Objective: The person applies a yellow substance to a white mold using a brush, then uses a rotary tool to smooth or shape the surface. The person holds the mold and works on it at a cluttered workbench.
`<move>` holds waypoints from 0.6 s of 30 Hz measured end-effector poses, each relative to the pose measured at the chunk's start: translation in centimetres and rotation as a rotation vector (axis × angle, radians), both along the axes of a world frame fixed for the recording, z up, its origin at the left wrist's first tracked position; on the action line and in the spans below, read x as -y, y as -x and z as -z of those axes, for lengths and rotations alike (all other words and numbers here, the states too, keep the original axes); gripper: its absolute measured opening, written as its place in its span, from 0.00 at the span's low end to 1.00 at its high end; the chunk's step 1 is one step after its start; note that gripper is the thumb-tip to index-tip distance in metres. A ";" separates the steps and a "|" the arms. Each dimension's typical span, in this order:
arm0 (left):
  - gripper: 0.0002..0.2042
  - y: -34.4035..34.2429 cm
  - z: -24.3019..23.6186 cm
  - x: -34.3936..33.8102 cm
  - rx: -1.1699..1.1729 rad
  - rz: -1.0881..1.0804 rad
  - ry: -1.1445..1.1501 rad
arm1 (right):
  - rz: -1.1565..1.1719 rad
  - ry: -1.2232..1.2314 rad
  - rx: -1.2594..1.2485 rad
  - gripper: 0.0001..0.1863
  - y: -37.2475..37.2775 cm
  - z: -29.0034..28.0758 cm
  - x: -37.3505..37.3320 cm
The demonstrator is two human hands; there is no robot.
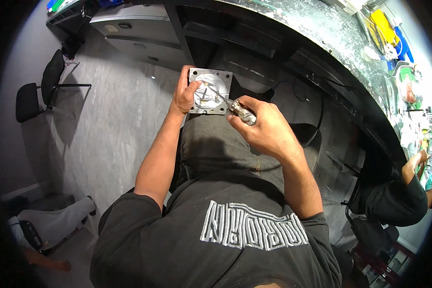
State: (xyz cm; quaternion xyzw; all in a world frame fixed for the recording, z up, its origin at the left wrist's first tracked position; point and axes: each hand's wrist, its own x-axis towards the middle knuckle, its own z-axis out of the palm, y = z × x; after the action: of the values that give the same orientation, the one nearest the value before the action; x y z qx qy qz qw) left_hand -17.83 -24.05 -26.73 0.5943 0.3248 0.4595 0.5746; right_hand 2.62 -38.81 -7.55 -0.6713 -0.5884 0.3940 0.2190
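A square grey metal plate (223,78) with holes at its corners and a round, pale recess is held up above my lap. Inside the recess are dark wires and small brass-coloured fittings. My left hand (183,97) grips the plate along its left edge, the thumb lying over the recess. In my right hand (270,128) is a screwdriver (243,113) with a clear, mottled handle, its thin shaft slanting up and left over the recess. Whether its tip touches a fitting is too small to tell.
A dark workbench (317,29) with a speckled top curves from the back to the right, loaded with tools and coloured items. Drawers (134,29) stand at the back left. A black chair (53,72) is on the left. Another person (393,201) sits at the right.
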 end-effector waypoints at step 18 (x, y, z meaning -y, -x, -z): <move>0.16 -0.1 -1.0 0.5 -0.059 -0.023 -0.027 | 0.016 -0.002 -0.001 0.18 0.5 0.0 0.2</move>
State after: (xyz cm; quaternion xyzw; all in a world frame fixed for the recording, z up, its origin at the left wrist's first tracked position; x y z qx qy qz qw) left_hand -17.72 -24.51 -25.72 0.6114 0.3421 0.4526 0.5517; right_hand 2.10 -39.04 -7.55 -0.6757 -0.5831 0.3920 0.2231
